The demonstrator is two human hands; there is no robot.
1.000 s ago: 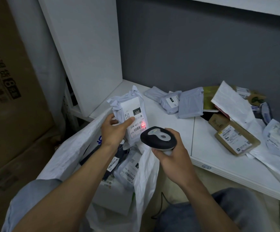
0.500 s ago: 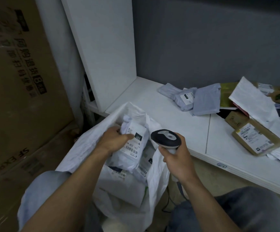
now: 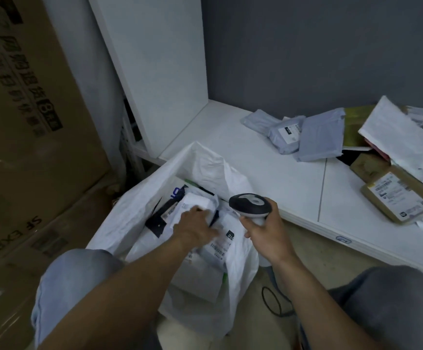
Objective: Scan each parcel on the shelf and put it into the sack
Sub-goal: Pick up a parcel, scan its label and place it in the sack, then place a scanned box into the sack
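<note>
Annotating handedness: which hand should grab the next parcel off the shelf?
Probably left. The right hand grips the scanner; the left hand is on a white parcel already inside the sack, so it should free up first.

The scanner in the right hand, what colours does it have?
The scanner is black with a light grey top; the head view shows it.
</note>
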